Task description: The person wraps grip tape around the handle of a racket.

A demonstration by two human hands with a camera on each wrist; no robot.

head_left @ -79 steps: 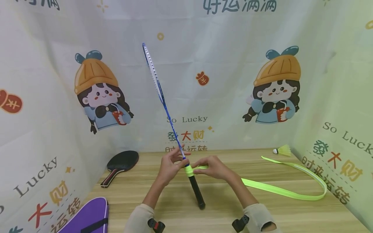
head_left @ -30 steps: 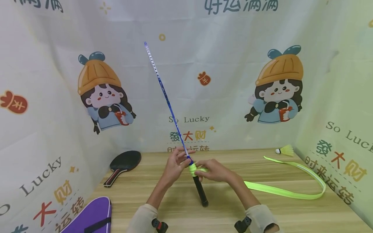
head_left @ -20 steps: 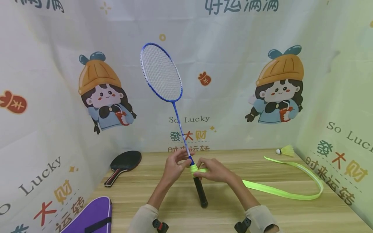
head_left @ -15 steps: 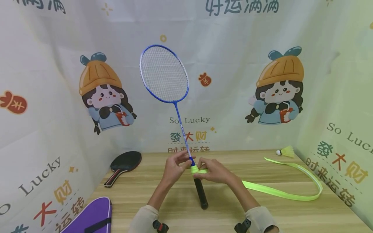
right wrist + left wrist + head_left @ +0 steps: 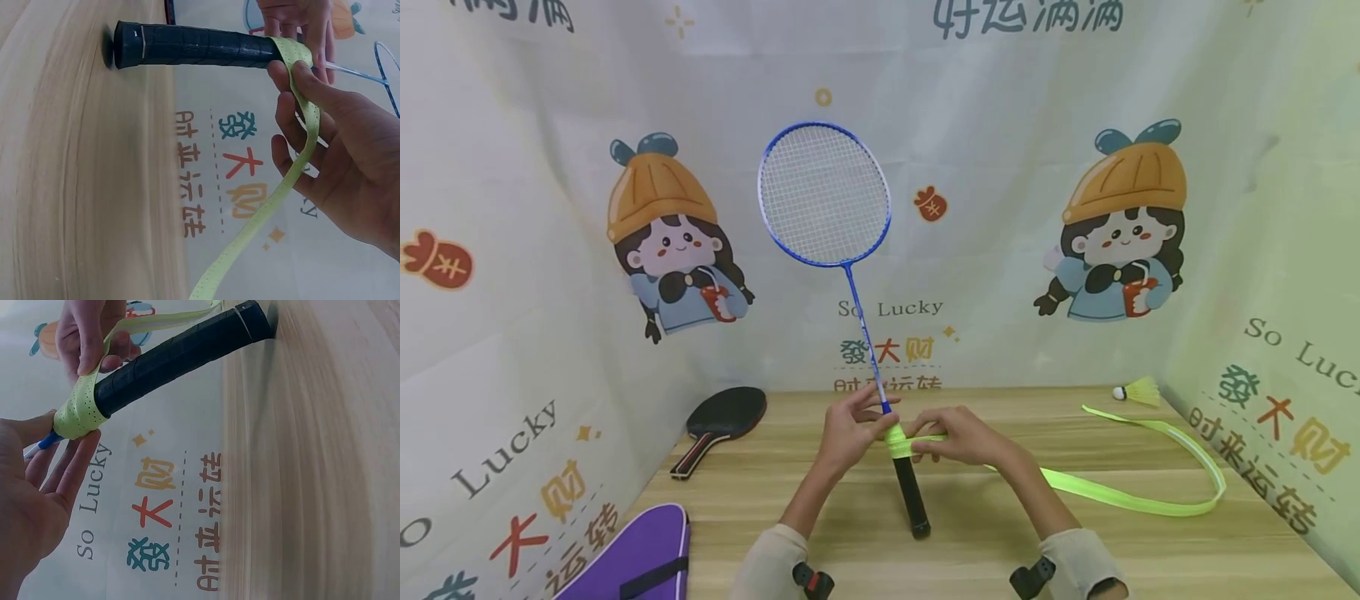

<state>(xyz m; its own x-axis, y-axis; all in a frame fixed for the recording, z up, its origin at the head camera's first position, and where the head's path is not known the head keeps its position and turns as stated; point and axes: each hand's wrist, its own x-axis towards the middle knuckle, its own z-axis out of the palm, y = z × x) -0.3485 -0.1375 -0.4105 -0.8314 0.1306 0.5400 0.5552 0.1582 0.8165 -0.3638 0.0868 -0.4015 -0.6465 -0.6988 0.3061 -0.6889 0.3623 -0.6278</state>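
A blue and white badminton racket [image 5: 823, 196] leans up and left in the head view, strings facing me, its black handle [image 5: 912, 498] pointing down. Neon yellow-green grip tape [image 5: 897, 442] is wound around the upper end of the handle. My left hand [image 5: 850, 429] pinches the racket at that wound part, thumb on one side and fingers on the other. With thumb and fingertips my right hand [image 5: 962, 437] pinches the tape's loose length right beside the handle. In the right wrist view the perforated tape strip [image 5: 256, 219] runs down across the fingers, away from the handle.
The tape's far end [image 5: 1150, 504] curves over the wooden table [image 5: 850, 558] at right. A yellow shuttlecock [image 5: 1138, 392] lies at the back right. At left are a black table tennis bat [image 5: 727, 412] and a purple racket case [image 5: 640, 554]. A printed cloth [image 5: 1000, 250] stands behind.
The racket has turned from edge-on to face-on. The tape's winding covers slightly more of the handle, and its trailing loop has shifted a little left. Both hands keep their hold.
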